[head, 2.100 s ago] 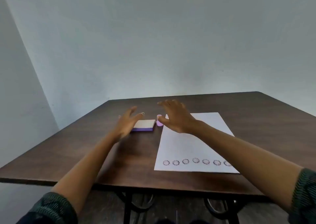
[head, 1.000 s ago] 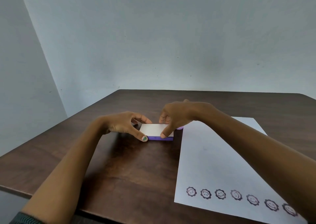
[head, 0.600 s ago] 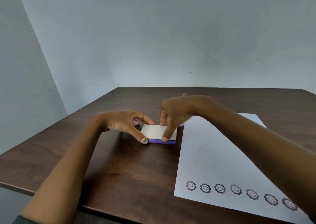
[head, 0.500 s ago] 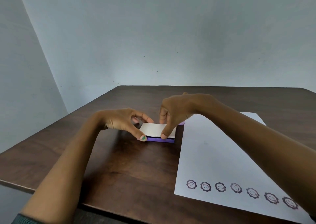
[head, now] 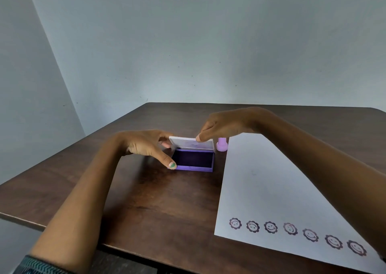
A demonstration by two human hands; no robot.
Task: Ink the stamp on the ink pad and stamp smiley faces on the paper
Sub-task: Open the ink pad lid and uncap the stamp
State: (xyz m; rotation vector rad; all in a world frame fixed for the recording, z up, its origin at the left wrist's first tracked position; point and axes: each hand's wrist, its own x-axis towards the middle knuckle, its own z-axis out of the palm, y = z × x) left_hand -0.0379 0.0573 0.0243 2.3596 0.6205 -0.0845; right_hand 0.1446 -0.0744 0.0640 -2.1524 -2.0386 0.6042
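A purple ink pad (head: 193, 162) lies on the brown table (head: 146, 207) with its white lid (head: 191, 143) raised upright at the back, so the dark pad shows. My left hand (head: 149, 146) holds the pad's left side, thumb on the front corner. The fingertips of my right hand (head: 221, 125) pinch the lid's top edge. A small pink stamp (head: 221, 144) stands upright just right of the pad, untouched. The white paper (head: 261, 190) lies to the right, with a row of several smiley prints (head: 271, 227) along its near edge.
A pale wall rises behind the table, with a corner at the left. The table's near edge runs across the bottom left of the view. My right forearm crosses above the paper's right side.
Both hands came onto the shut ink pad, then my right hand swung the lid up and back; the dark pad is now uncovered and the stamp is in sight.
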